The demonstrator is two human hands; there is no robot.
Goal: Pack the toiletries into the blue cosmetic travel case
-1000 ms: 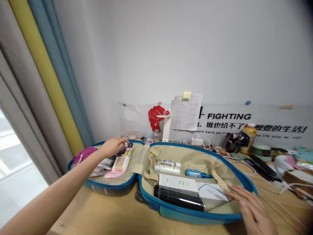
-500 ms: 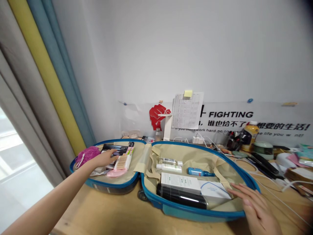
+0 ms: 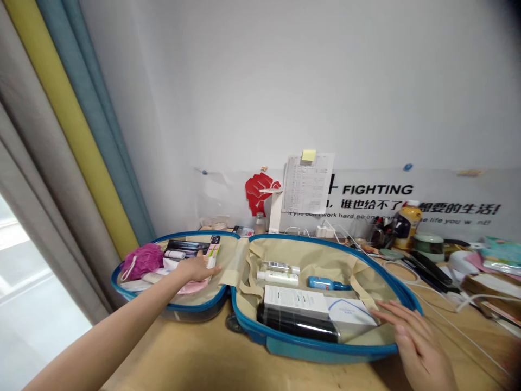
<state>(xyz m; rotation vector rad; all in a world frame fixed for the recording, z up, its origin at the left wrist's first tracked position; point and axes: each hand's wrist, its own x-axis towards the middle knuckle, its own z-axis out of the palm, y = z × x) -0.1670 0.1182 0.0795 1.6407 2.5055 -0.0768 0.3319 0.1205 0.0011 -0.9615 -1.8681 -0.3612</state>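
A blue suitcase [image 3: 342,355] lies spread open on the wooden table, both halves lined in beige. My left hand [image 3: 196,270] is over the left half, fingers apart, covering most of a pale comb. Near it are a pink item [image 3: 198,287], a purple bath puff [image 3: 143,262], a small white tube [image 3: 176,254], dark packages [image 3: 188,245] and a pink-and-green pack [image 3: 213,250]. My right hand [image 3: 421,339] has its fingers stretched over the right half's near corner, beside a white box [image 3: 350,314]. Another white box [image 3: 295,300], a black cylinder [image 3: 299,325], a blue bottle [image 3: 329,283] and small bottles [image 3: 277,278] lie in that half.
Behind the suitcase stand a white lamp [image 3: 275,212] and a yellow bottle [image 3: 407,225]. Cables, a green-lidded jar [image 3: 428,245] and other clutter cover the table's right side. Curtains [image 3: 77,130] hang at the left; a poster [image 3: 374,195] is on the wall.
My left hand has shifted right, from the dark packages to over the comb, uncovering the white tube. My right hand stays at the suitcase's near corner. The view has turned slightly.
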